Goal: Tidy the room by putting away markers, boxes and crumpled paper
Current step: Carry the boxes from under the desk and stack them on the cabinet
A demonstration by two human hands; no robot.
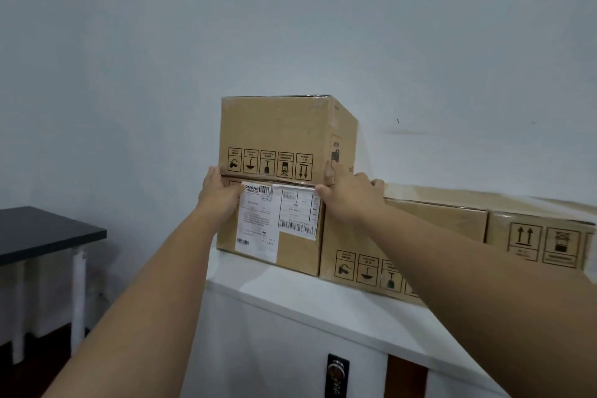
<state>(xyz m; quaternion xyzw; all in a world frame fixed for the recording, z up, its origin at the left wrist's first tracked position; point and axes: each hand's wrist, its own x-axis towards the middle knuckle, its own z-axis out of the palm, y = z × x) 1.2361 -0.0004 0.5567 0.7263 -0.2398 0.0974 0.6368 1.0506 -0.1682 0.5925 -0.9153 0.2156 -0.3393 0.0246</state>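
Top box (pixel 284 136): plain brown cardboard, sealed, row of black handling symbols printed upside down along its lower front edge. Sits stacked on a second box, edges roughly flush.

Labelled box (pixel 297 252): brown cardboard, two white shipping labels with barcodes on its front. Rests on the white cabinet top (pixel 290 297), against the wall.

Long box (pixel 449 223): just right of the labelled box, touching it, handling symbols upright on front.

Far-right box (pixel 542 242): arrows and stacking symbols upright, partly out of frame.
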